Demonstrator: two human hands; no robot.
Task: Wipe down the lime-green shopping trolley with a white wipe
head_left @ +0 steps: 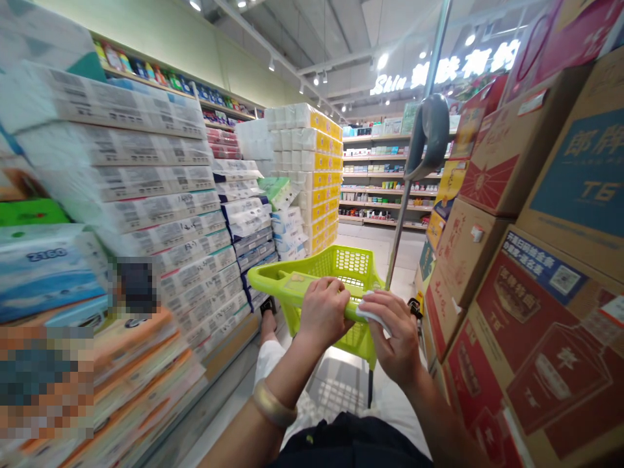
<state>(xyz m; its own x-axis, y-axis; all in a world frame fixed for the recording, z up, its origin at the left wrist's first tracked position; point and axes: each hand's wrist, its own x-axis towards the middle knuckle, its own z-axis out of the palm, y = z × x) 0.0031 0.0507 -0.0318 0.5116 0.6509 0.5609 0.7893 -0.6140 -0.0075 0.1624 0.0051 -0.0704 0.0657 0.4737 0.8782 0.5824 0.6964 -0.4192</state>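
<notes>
A lime-green plastic shopping cart [292, 276] with a perforated basket stands right in front of me. My left hand [324, 311] is closed round its handle bar, a gold-coloured bangle [273, 404] on that wrist. Beside it, my right hand [396, 333] presses a folded white cloth or tissue [374, 311] against the right part of the handle, fingers on top and thumb below. The part of the basket that shows looks bare; my hands hide some of it.
Stacked paper packs [166, 172] line the left, with white-and-yellow packs [322, 175] farther on. Cardboard cartons [487, 162] rise close on the right. A metal pole [400, 234] with a grey loop [429, 140] stands beside the cart. Stocked shelves [380, 170] cross the back.
</notes>
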